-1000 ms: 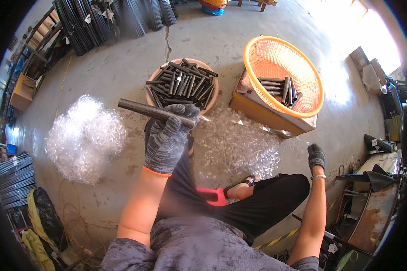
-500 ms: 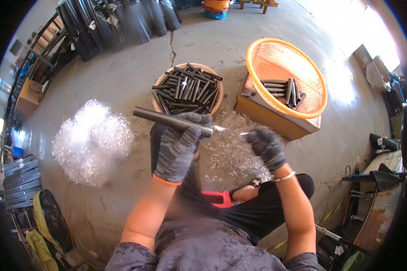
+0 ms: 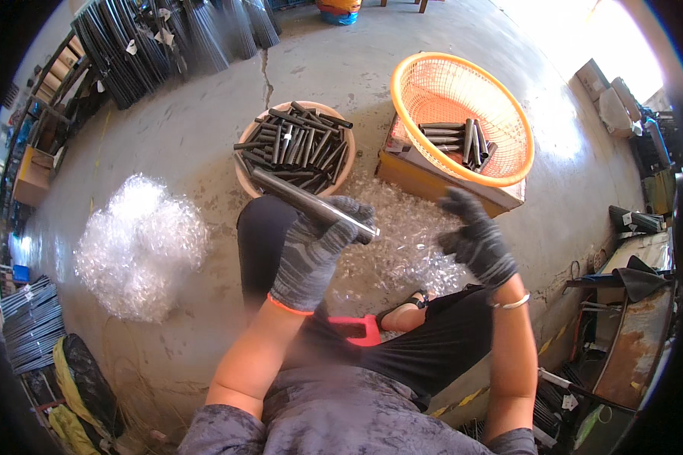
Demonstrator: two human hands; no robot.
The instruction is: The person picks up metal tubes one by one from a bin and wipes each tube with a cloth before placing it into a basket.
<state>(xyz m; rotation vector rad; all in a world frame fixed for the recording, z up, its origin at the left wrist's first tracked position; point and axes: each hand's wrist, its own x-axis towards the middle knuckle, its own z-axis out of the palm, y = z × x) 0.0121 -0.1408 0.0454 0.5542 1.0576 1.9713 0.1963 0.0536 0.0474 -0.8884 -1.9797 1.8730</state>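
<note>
A black tube (image 3: 287,189) is gripped in my gloved left hand (image 3: 311,254), tilted with its far end up and to the left. Its near end, by my fingertips, has a shiny clear edge. My right hand (image 3: 478,241), in a matching grey glove, is apart from the tube on the right, thumb and fingers spread, and I see nothing in it. Beyond my left hand stands a round pinkish basin (image 3: 351,144) heaped with short black tubes. An orange mesh basket (image 3: 501,98), holding several more such tubes, rests beyond my right hand.
The basket stands tilted on a cardboard box (image 3: 440,180). Clear plastic scraps (image 3: 398,220) litter the floor between my legs, and a large pile of them (image 3: 140,246) lies left. Long dark tubes (image 3: 121,53) lean at the back left. A red stool (image 3: 364,331) shows beneath me.
My right hand has moved right and opened out from a closed pinch with a clear scrap. The white scrap at the tube's near end no longer sticks out. The view has shifted slightly.
</note>
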